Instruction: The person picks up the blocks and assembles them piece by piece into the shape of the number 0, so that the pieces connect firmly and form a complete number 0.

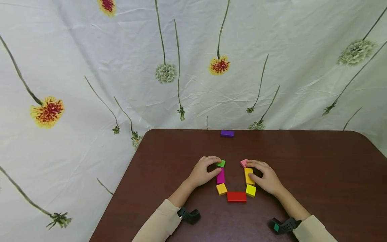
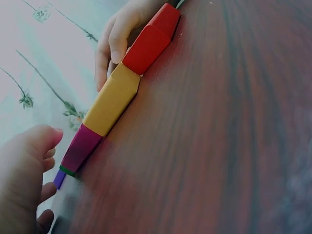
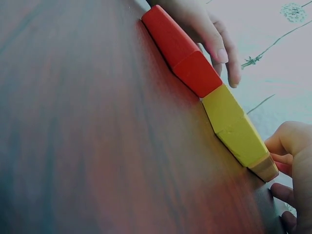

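Note:
In the head view several blocks form a U on the table. My left hand [image 1: 205, 171] is at its left side, fingertips at the green block [image 1: 221, 163] and thumb by the magenta block [image 1: 220, 176]. My right hand [image 1: 266, 176] is opposite, fingertips touching the pink block [image 1: 243, 163] and thumb over the orange block [image 1: 249, 176]. Both hands have loosely bent fingers. Nearer me lie an amber block [image 1: 221, 189], a red block [image 1: 237, 197] and a yellow block [image 1: 250, 190]. The left wrist view shows the left thumb [image 2: 48, 136] apart from the magenta block.
A purple block [image 1: 227, 133] lies at the far edge of the brown table [image 1: 317, 174]. Behind the table hangs a white cloth [image 1: 121, 50] with printed flowers. Dark bands [image 1: 189, 215] sit on both wrists.

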### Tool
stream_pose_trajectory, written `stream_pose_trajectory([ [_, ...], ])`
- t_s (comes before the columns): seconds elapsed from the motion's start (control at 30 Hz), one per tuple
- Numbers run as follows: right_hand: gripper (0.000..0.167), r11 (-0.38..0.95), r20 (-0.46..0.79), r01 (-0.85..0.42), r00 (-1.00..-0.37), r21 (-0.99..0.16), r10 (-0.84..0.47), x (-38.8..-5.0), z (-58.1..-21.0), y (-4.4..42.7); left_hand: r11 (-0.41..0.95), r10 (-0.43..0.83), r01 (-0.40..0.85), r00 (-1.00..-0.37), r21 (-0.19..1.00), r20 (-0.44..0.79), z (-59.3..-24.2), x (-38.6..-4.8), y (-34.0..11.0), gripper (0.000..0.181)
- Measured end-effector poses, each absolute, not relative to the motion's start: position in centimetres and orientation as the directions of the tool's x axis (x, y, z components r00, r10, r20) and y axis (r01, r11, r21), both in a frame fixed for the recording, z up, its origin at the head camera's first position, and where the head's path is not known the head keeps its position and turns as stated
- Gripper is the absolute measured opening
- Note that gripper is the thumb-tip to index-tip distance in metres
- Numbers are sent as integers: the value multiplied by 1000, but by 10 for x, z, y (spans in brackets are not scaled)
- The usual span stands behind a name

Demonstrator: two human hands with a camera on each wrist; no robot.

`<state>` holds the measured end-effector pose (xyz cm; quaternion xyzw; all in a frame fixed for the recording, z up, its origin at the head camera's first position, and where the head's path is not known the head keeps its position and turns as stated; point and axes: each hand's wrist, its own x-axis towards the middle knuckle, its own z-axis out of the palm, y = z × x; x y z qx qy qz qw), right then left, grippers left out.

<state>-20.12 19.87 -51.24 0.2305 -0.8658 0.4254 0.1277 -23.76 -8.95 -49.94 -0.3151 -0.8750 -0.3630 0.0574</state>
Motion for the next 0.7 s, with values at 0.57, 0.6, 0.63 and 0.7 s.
stream_pose_trajectory([
  [0.57,33,546,405,-494,-869,-676,-285,-199,-513,197,540,535,660,-748,522,393,-507,-237,-92,31],
  [0.6,33,546,406,-495,-869,-676,-285,-199,-513,197,541,536,659,-749,522,390,-507,-237,-92,31],
  [0.63,33,547,407,-496,-868,-675,-285,-199,-513,197,542,536,656,-751,525,386,-506,-237,-92,31],
  [0.7,33,546,408,-495,-868,-676,-282,-199,-513,197,543,534,652,-754,529,382,-506,-237,-91,31],
])
